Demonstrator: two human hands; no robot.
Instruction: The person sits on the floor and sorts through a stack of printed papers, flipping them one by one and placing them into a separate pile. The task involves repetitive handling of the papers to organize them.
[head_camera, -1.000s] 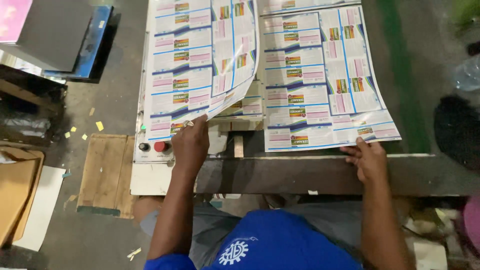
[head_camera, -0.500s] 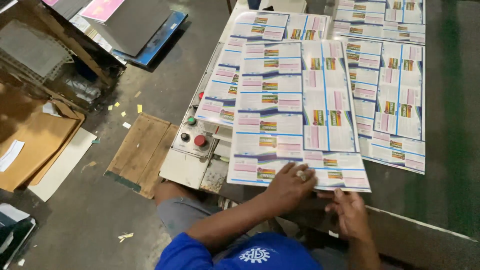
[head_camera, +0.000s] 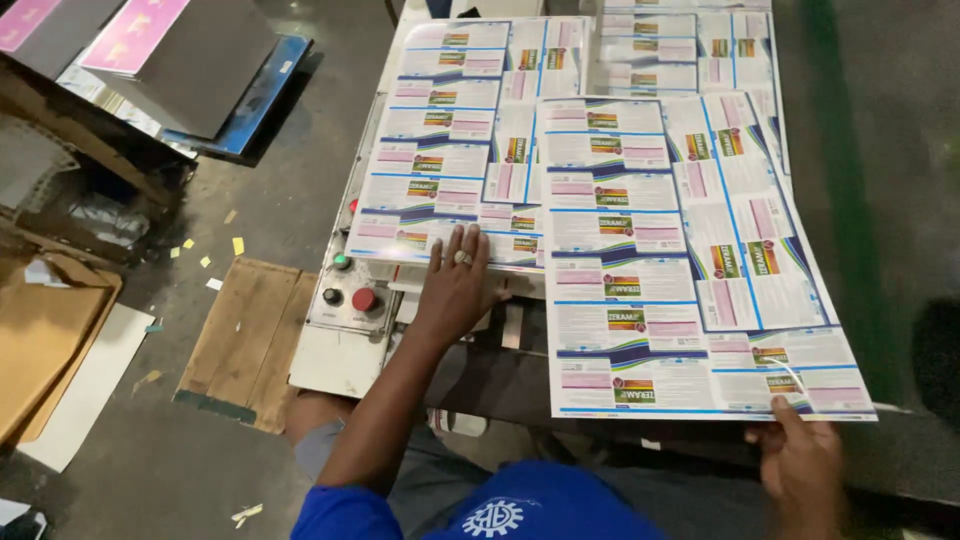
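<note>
1. Grey concrete floor (head_camera: 190, 470) is taking up the left side, with paper scraps lying scattered on it.
2. Worktop (head_camera: 340, 365), pale metal, is carrying the printed sheets; its bare front corner is showing at lower left.
3. Front printed sheet (head_camera: 680, 270), white with rows of blue-edged label panels, is lying on the worktop's right half, its near edge overhanging toward the person.
4. Second printed sheet (head_camera: 440, 150), same pattern, is lying to its left, partly tucked under it.
5. Dark board stack (head_camera: 190, 60) with pink sheets on top is sitting at upper left, well apart from the worktop.
6. Wooden pallet piece (head_camera: 245, 335) is lying on the floor just beside the worktop.
7. Left hand (head_camera: 458, 285) is resting flat, fingers spread open, on the second sheet's near edge; a ring is showing on one finger.
8. Right hand (head_camera: 800, 465) is pinching the front sheet's near right corner, thumb on top.
9. Control panel (head_camera: 352, 295) with red, green and black buttons is sitting just left of the left hand.
</note>
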